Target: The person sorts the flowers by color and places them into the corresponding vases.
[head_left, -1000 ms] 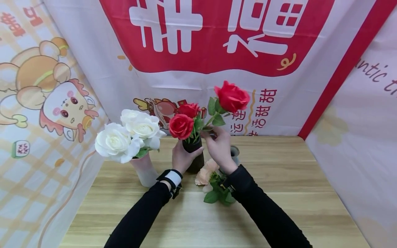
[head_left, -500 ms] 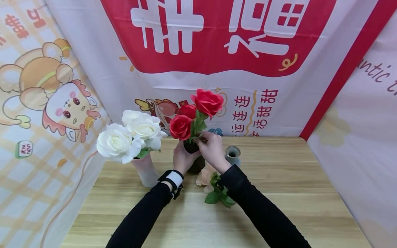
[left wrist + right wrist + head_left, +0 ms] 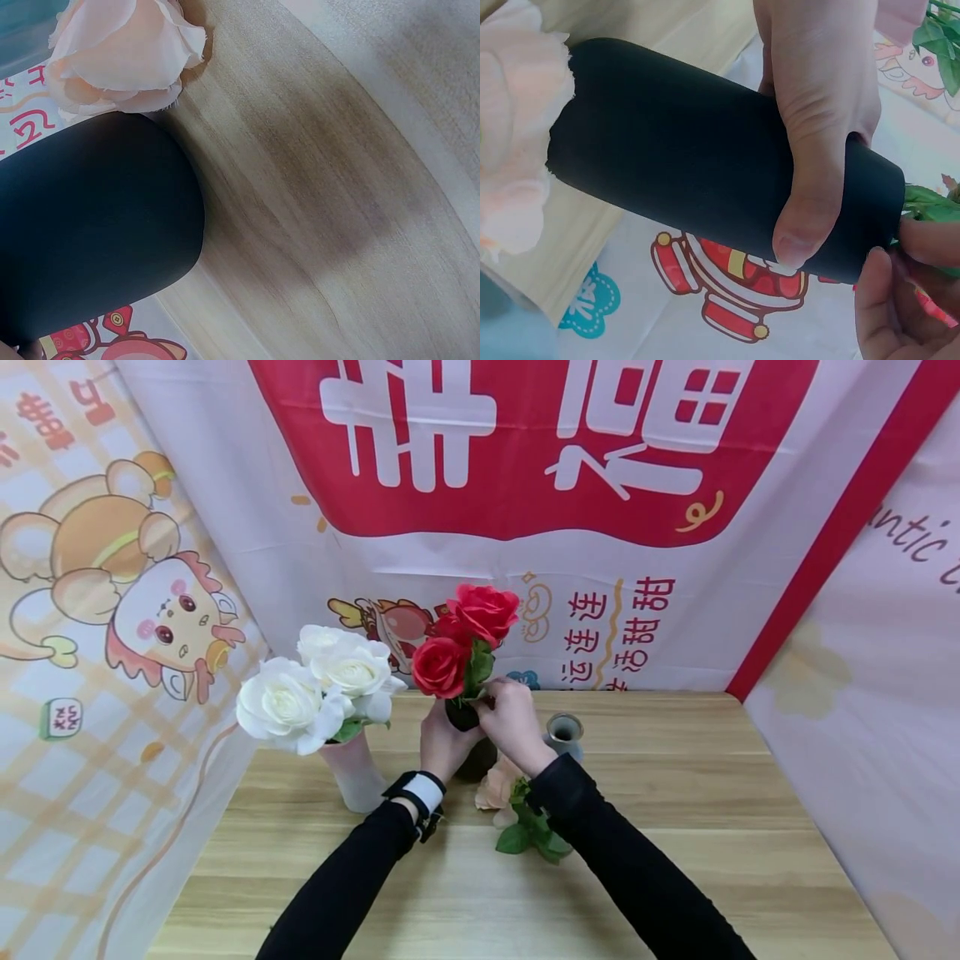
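Observation:
A black vase stands mid-table in the head view, and my left hand grips it around the neck. In the right wrist view the left thumb wraps over the vase's dark side. At the mouth my right hand pinches the stem of a red rose; the stem is mostly hidden by the fingers. Two more red roses stand in the same vase, close beside it. A peach flower lies against the vase's base, its green leaves toward me.
Left of the hands, a pink-and-white vase holds several white roses. A grey-blue vase stands behind the right wrist. Printed cloth hangs along the back edge of the wooden table.
The right hand has brought the red rose left and down to the vase mouth, so its bloom now sits beside the other two. The left hand keeps its grip on the black vase.

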{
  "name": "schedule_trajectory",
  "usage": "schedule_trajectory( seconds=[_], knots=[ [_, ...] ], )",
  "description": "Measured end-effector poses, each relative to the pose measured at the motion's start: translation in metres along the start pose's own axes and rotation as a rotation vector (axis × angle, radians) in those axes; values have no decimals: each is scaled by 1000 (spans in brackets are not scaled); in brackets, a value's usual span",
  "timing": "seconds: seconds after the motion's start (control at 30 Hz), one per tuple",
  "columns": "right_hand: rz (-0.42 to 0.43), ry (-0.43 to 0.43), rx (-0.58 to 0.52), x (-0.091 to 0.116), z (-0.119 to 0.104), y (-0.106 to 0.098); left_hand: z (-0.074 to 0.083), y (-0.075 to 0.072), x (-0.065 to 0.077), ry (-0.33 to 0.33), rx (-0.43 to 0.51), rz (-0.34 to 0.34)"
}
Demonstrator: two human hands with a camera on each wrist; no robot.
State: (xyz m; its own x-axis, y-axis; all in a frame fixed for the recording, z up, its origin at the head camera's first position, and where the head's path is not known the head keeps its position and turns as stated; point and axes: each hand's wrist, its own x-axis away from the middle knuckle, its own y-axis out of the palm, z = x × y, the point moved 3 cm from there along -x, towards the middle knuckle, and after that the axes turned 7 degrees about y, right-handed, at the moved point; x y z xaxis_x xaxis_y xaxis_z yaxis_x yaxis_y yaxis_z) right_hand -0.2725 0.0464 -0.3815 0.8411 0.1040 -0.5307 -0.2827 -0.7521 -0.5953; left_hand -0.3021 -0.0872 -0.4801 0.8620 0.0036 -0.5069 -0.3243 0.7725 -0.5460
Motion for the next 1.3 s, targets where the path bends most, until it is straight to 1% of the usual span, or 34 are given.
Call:
schedule_trajectory(
  seconds=[0.13,0.27,0.4,0.53,0.63,0.73,0.83,0.9,0.97,1.1,1.3],
  knots=[
    [2,9,-10,6,2,0,0,2,2,-7,7,-10],
    [-4,82,-75,17,8,-3,1,3,4,-21,10,-7],
    [-21,142,-132,34,15,-9,1,3,6,-37,42,-1],
    [-2,152,-141,56,22,-19,3,4,6,-60,79,-10],
    [-18,142,-107,72,28,-28,3,4,5,-60,86,-9],
    [-88,109,-39,82,35,-39,2,4,2,-44,93,2],
    [-170,82,17,89,41,-52,0,4,1,-38,91,16],
    [-215,84,45,94,46,-61,-2,4,1,-40,92,24],
    [-242,96,66,100,51,-71,-2,4,1,-42,95,26],
    [-294,114,133,118,64,-83,-1,4,1,-38,105,0],
    [-342,104,261,142,84,-86,3,0,-3,-37,121,-55]
  ],
)
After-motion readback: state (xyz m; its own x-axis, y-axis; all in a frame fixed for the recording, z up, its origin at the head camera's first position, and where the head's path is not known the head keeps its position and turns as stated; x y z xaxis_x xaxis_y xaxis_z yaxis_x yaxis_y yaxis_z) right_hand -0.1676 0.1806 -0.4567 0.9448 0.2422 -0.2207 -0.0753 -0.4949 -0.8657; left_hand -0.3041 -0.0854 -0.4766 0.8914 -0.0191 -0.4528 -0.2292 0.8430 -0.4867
